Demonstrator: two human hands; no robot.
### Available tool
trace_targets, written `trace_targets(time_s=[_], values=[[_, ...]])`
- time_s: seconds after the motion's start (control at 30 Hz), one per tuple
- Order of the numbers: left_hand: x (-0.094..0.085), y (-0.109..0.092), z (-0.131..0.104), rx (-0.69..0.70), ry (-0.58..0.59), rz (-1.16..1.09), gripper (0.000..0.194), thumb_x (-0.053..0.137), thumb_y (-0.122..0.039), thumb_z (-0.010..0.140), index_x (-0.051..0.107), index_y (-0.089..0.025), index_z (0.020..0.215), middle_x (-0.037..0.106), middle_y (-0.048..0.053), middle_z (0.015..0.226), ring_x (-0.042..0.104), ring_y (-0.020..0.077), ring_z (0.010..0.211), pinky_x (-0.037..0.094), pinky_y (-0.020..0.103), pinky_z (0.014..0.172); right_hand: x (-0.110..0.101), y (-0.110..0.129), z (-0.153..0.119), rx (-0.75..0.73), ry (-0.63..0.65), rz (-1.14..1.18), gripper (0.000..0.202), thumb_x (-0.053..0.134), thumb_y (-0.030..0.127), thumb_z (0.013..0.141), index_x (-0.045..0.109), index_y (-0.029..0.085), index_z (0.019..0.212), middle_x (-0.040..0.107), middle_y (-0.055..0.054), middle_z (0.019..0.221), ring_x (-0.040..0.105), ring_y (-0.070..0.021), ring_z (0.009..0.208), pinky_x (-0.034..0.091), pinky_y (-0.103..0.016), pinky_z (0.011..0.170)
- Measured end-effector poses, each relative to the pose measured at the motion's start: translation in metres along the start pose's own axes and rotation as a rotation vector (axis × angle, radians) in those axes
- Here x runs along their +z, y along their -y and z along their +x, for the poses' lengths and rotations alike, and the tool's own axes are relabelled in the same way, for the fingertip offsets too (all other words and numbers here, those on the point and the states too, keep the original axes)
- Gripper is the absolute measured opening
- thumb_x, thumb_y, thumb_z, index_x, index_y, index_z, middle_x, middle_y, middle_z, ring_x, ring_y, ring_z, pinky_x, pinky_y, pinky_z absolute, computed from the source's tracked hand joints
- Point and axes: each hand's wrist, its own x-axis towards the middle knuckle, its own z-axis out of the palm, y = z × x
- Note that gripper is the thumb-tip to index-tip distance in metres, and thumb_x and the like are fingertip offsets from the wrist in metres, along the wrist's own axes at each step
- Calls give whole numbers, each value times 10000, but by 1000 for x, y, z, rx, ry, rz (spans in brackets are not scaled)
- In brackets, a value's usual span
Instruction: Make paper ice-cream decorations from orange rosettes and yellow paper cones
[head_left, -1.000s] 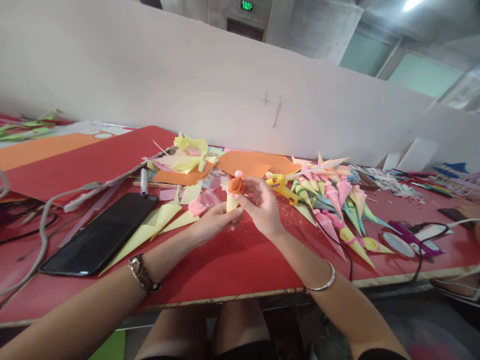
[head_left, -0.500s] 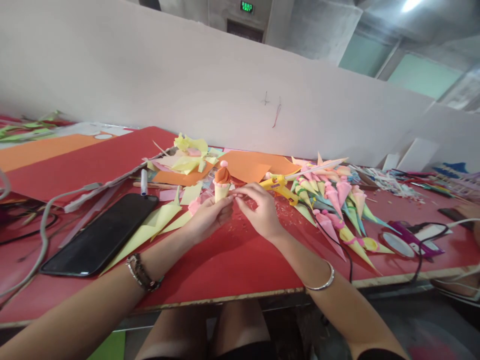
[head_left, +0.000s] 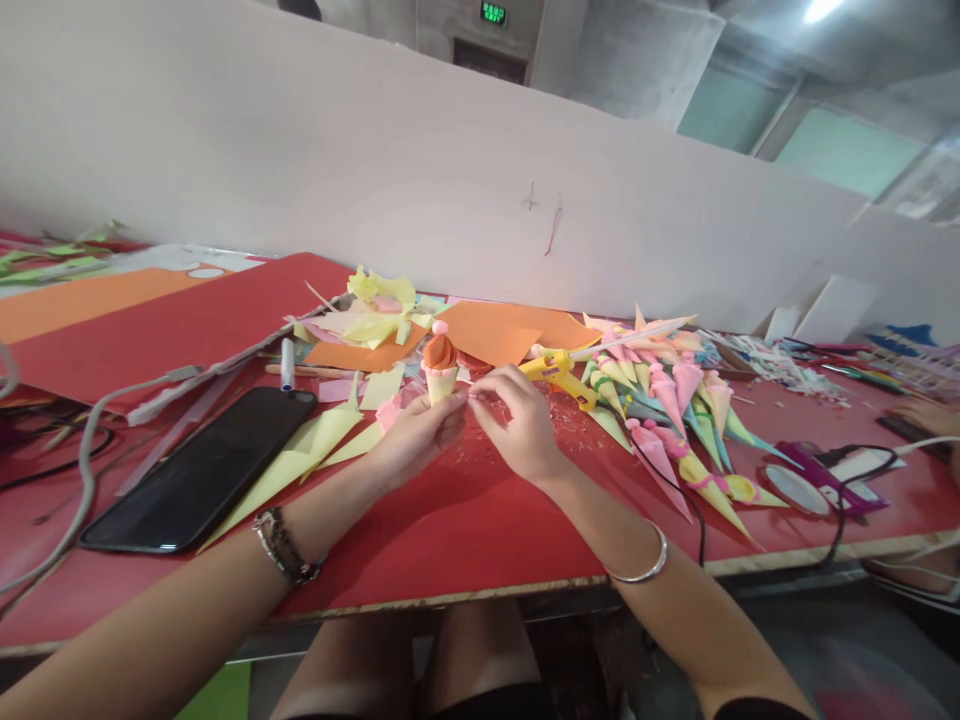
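Note:
A small paper ice cream cone point(head_left: 442, 384) stands upright in my left hand point(head_left: 421, 428), whose fingers are wrapped round its lower part. The cone is pale yellow, with orange paper rolled in its top, a pink ball above and a pink trim along the rim. Just to its right, my right hand point(head_left: 517, 418) is closed in a pinch by the left fingertips. A thin pink paper strip point(head_left: 464, 384) runs from the cone's rim toward that pinch; its far end is hidden by the fingers.
A yellow glue gun point(head_left: 559, 372) lies beyond my right hand, beside a pile of finished paper cones point(head_left: 686, 385). On the left are a black phone point(head_left: 199, 470), a marker point(head_left: 287, 365) and a yellow paper cone point(head_left: 330, 430). Orange paper point(head_left: 487, 330) lies behind. Another person's hand point(head_left: 934, 420) shows far right.
The paper ice cream cone has shifted slightly left and tilted a little in my left hand. My right hand stays pinched close beside it, with more of the pink strip showing.

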Motion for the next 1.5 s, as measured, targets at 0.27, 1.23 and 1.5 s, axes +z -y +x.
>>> trace_targets(time_s=[0.27, 1.23, 1.5], values=[[0, -3, 0, 16, -86, -88, 354, 640, -318, 698, 345, -170, 568, 215, -96, 472, 171, 40, 420, 182, 171, 392, -4, 6, -1, -41, -103, 100, 60, 488, 184, 822, 547, 194, 829, 569, -8, 761, 536, -109, 716, 471, -256, 671], [-2, -4, -2, -148, 141, -218, 256, 671, -320, 693, 495, -134, 682, 231, -98, 481, 182, 26, 402, 198, 147, 376, -2, 2, 0, 283, -169, 295, 143, 492, 280, 817, 612, 206, 840, 645, -9, 761, 610, -112, 650, 513, -258, 635], [-3, -5, -3, -205, 146, -220, 288, 690, -364, 660, 516, -135, 657, 202, -100, 463, 158, 33, 403, 227, 144, 382, 1, 1, 1, 315, -203, 326, 106, 542, 254, 779, 609, 199, 840, 662, -12, 812, 628, -122, 744, 524, -275, 722]])
